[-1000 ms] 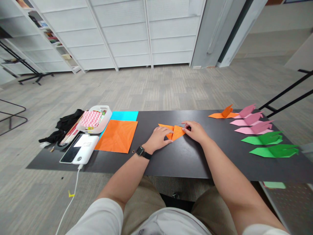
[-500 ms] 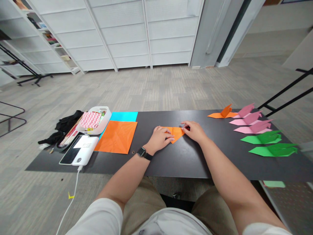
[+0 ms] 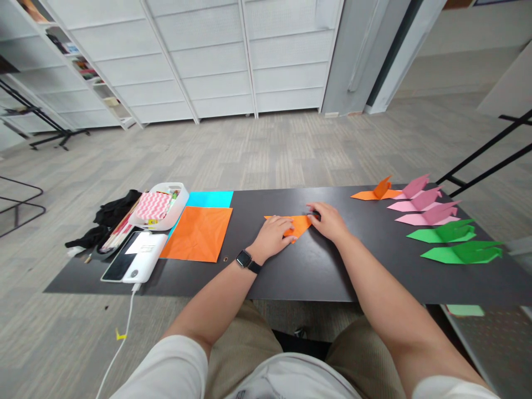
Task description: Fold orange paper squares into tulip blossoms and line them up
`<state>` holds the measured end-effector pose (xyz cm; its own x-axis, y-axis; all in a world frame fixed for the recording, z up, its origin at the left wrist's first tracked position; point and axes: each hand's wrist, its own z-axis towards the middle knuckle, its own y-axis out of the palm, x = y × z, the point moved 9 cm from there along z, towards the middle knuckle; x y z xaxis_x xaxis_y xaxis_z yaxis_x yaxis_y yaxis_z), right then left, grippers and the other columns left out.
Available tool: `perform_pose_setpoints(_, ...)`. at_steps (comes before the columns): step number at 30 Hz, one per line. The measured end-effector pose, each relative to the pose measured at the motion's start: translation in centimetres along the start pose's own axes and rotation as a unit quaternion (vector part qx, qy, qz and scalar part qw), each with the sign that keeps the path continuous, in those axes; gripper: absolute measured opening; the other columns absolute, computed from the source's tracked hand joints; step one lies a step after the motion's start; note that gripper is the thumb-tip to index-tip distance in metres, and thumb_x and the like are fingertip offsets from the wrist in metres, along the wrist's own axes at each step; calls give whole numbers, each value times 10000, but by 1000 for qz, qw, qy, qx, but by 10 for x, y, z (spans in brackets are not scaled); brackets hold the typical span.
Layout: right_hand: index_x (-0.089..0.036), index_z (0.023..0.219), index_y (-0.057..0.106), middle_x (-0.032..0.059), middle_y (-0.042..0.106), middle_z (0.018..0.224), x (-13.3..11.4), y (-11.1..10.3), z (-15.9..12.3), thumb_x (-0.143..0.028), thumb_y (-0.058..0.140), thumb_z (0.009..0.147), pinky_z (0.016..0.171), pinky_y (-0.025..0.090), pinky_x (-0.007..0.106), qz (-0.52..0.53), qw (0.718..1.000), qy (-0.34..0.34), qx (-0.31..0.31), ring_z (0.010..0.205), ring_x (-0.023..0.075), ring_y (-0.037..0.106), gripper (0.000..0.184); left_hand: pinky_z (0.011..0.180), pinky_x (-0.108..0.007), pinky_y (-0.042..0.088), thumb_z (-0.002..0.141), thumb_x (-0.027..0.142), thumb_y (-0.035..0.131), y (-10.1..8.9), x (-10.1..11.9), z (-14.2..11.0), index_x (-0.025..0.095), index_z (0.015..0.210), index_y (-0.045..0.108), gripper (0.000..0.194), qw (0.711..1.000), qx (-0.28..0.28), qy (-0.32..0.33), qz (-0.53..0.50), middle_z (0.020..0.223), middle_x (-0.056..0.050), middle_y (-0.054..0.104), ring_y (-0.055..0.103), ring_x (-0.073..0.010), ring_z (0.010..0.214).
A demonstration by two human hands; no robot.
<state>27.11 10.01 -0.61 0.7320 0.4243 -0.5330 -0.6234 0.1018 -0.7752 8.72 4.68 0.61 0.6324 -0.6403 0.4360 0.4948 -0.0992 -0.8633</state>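
A piece of folded orange paper (image 3: 301, 223) lies on the dark tabletop, its lower point facing me and its upper edge nearly straight. Across its left part rests my left hand (image 3: 272, 237), holding it down with curved fingers and the thumb a little apart; this covers much of the paper. At the right corner, my right hand (image 3: 328, 223) grips the edge between thumb and fingers. The fingertips hide that corner. A black watch (image 3: 244, 259) is on my left wrist.
Left stand orange sheets (image 3: 197, 233), blue paper (image 3: 211, 198), a white basket (image 3: 179, 209), a phone (image 3: 124, 257) and a white corded device (image 3: 146, 257). Folded orange (image 3: 378, 191), pink (image 3: 418, 201) and green (image 3: 443, 231) paper birds line the right. Table (image 3: 316, 285) edge is near my lap.
My left hand has shifted slightly on the paper, and a left tip of it now shows beyond the knuckles. My right hand stays at the right corner, fingers slightly more spread.
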Motion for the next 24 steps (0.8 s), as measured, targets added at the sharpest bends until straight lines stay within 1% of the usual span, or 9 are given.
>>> perform_pose_setpoints(3, -252, 1401, 643, 122, 693, 1291, -10, -2, -1, -312, 645, 935, 1093, 504, 529, -19, 1000, -19, 6, 1222, 325, 639, 471, 1188, -500, 445, 972, 384, 727, -3, 0, -1, 243, 1229, 715, 294, 1000, 12, -7, 17, 1402, -81, 703, 606, -289, 1305)
perform_pose_setpoints(5, -266, 1465, 595, 127, 650, 1384, -19, 1, -3, -367, 670, 928, 1151, 465, 567, -35, 999, -34, -12, 1303, 338, 602, 552, 1179, -484, 452, 969, 386, 725, -5, 1, 0, 241, 1254, 703, 320, 1000, 16, -7, 22, 1389, -76, 708, 608, -285, 1290)
perform_pose_setpoints(8, -297, 1551, 508, 134, 579, 1501, -31, 11, -8, -451, 714, 899, 1243, 318, 683, -57, 996, -43, -51, 1413, 372, 531, 701, 1180, -484, 450, 967, 399, 720, -6, 2, -1, 246, 1250, 702, 322, 999, 19, -6, 25, 1382, -66, 708, 607, -286, 1280)
perform_pose_setpoints(10, -305, 1594, 456, 144, 522, 1573, -34, 16, -10, -502, 728, 885, 1257, 231, 743, -75, 994, -33, -69, 1492, 404, 451, 785, 1175, -495, 451, 965, 414, 720, -5, 1, -1, 250, 1249, 703, 328, 999, 18, -11, 29, 1391, -67, 701, 605, -291, 1278)
perform_pose_setpoints(13, -296, 1643, 390, 161, 448, 1647, -31, 24, -12, -557, 732, 873, 1255, 190, 772, -99, 991, -12, -93, 1565, 439, 344, 882, 1168, -504, 455, 957, 423, 729, -4, -1, -1, 255, 1239, 707, 328, 999, 13, -18, 28, 1388, -71, 697, 597, -295, 1286)
perform_pose_setpoints(17, -278, 1677, 333, 168, 382, 1700, -23, 31, -13, -581, 716, 882, 1263, 166, 769, -109, 987, 8, -119, 1595, 447, 290, 933, 1175, -507, 447, 958, 428, 730, -3, -2, -1, 253, 1238, 707, 330, 999, 11, -19, 25, 1388, -73, 696, 591, -297, 1294)
perform_pose_setpoints(20, -271, 1684, 322, 169, 358, 1716, -12, 30, -12, -578, 707, 888, 1267, 161, 761, -113, 986, 29, -121, 1605, 443, 268, 935, 1185, -493, 443, 959, 423, 732, -4, -1, -1, 238, 1248, 703, 344, 999, 16, -12, 25, 1385, -76, 700, 596, -291, 1291)
perform_pose_setpoints(24, -254, 1687, 319, 186, 336, 1725, 6, 23, -11, -583, 681, 901, 1268, 156, 751, -125, 985, 60, -103, 1614, 444, 243, 926, 1187, -487, 445, 938, 413, 763, -2, -3, 0, 236, 1262, 700, 375, 1000, 15, -8, 22, 1401, -75, 697, 596, -294, 1302)
